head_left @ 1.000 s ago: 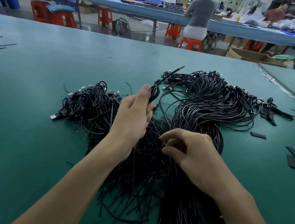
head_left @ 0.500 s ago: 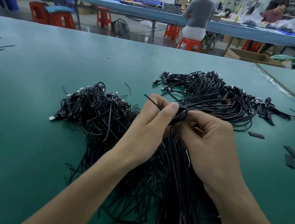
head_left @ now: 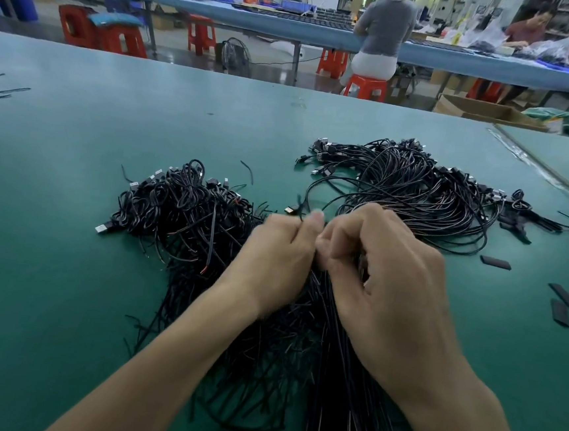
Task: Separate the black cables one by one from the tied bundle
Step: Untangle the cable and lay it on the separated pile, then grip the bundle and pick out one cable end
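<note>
Both hands have come together and dropped low over the bundle (head_left: 331, 374). A second ago the left hand (head_left: 272, 255) was raised with a small black loop while the right hand (head_left: 384, 275) lay on the strands. Half a second ago they met on that loop. Now their knuckles touch just above the bundle's middle.

The left hand's thumb and forefinger pinch one cable (head_left: 313, 183). It arcs up and away over the far side of the bundle, and its plug (head_left: 289, 210) sticks out just beyond the fingertips. The right hand's fingers are curled in tight against the left, apparently pinching the same cable, though the knuckles hide the contact.

The bundle lies on the counter (head_left: 62, 299), running from under the wrists out to a thick fan on its far right. A looser pile (head_left: 187, 207) sits to the bundle's left, and black strips (head_left: 495, 262) lie to its right.

My reading is that one cable is now singled out and gripped near its plug, so it is ready to be drawn free. Most of the bundle still looks tied.
</note>
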